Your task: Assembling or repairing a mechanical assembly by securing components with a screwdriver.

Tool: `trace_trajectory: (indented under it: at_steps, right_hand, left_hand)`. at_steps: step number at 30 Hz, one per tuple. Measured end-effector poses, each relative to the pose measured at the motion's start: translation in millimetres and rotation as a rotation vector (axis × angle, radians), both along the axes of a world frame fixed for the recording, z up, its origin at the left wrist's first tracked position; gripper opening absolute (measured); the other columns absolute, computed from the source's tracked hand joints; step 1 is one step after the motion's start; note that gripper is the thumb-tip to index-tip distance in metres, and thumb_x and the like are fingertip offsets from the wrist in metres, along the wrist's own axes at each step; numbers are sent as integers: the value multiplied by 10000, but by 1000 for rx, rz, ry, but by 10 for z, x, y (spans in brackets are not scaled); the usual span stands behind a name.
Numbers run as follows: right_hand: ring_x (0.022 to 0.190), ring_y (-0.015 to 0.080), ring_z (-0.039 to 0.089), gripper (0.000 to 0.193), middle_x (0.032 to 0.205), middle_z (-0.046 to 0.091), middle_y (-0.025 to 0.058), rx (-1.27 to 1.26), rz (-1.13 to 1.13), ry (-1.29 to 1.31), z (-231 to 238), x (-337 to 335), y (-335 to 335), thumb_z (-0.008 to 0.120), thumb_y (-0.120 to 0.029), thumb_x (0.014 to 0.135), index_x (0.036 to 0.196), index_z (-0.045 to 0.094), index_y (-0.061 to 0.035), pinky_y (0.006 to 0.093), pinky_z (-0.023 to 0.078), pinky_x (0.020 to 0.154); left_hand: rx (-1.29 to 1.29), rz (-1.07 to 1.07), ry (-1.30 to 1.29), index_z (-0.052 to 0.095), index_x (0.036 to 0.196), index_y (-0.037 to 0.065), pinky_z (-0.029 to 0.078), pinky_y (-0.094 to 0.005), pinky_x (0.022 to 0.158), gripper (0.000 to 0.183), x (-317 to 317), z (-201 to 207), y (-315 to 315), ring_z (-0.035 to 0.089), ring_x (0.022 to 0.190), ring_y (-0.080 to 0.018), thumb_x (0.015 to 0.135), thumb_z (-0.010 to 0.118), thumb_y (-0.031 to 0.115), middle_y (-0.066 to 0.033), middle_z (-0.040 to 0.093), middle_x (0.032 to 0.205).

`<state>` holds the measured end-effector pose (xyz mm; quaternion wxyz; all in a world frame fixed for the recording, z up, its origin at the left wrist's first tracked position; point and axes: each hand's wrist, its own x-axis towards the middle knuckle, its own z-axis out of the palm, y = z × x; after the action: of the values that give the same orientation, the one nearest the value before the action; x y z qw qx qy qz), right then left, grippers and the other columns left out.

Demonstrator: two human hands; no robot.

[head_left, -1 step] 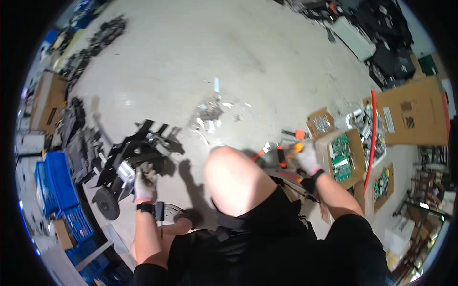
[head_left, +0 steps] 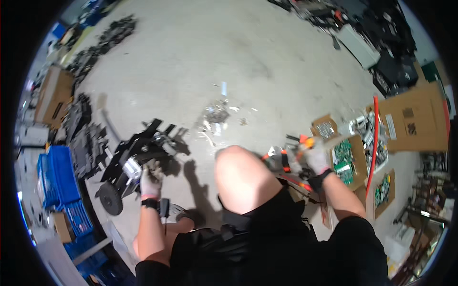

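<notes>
My gloved left hand [head_left: 151, 182] is at the near right side of a black machine frame with wheels [head_left: 140, 151], its fingers bent against the frame beside a silver metal box [head_left: 132, 168]. A black tyred wheel [head_left: 110, 199] sits at the frame's near left corner. On the other side, my gloved right hand [head_left: 317, 161] is closed on a tool with a yellow-orange handle [head_left: 310, 142]; motion blur hides the tool's kind. Below and left of that hand lie several hand tools with orange-red handles [head_left: 286, 161]. A cardboard box of green circuit boards [head_left: 360, 159] stands just right of it.
Scraps and debris [head_left: 215, 113] lie on the floor ahead. A red pole [head_left: 373, 143] stands over a bin of metal parts [head_left: 380, 152] at the right. Blue bins [head_left: 62, 176] and dark scrap parts [head_left: 88, 148] line the left. Black equipment [head_left: 393, 71] is heaped far right.
The view has shifted slightly. My right hand still has the yellow-orange tool, and my left hand stays at the wheeled frame.
</notes>
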<state>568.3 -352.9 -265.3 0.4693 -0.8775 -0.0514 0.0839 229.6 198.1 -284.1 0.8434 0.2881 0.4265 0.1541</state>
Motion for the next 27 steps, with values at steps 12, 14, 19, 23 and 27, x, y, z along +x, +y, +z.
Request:
trace_trajectory:
  at_steps: [12, 14, 19, 23, 27]
  right_hand:
    - [474, 8, 336, 445, 815, 499, -17, 911, 578, 176, 3908, -695, 1830, 431, -494, 1035, 1222, 506, -97, 172, 280, 384]
    - [546, 58, 527, 486, 851, 603, 3, 765, 606, 262, 3680, -1292, 2539, 419, -527, 1027, 1141, 598, -90, 196, 406, 433]
    - [561, 121, 493, 498, 831, 586, 30, 742, 747, 1066, 1802, -1721, 3620, 425, -576, 1007, 1108, 582, -114, 290, 445, 514]
    - [541, 118, 454, 451, 798, 525, 23, 640, 705, 1313, 731, -1899, 3916, 419, -537, 1023, 1122, 546, -116, 262, 408, 497]
    - [574, 146, 506, 434, 807, 562, 47, 512, 634, 1277, 401, -2098, 4093, 405, -539, 1024, 1089, 529, -128, 301, 446, 529]
  left_hand:
    - [136, 161, -204, 509, 995, 81, 403, -246, 604, 385, 272, -2, -228, 464, 695, -120, 1095, 248, 346, 11, 432, 746]
    - [187, 175, -100, 544, 1045, 76, 500, -272, 732, 384, -59, -316, -56, 630, 887, -139, 1090, 274, 345, -5, 592, 856]
    - [126, 99, -144, 576, 1103, 76, 541, -318, 786, 354, 251, -100, -78, 681, 943, -196, 1083, 329, 329, -71, 700, 1057]
    - [80, 27, -16, 591, 1133, 67, 532, -334, 802, 358, 279, 78, -121, 670, 947, -187, 1073, 365, 338, -82, 699, 1107]
    - [88, -13, -90, 585, 1172, 49, 540, -359, 854, 369, 55, 147, -97, 650, 999, -192, 1070, 384, 341, -88, 681, 1145]
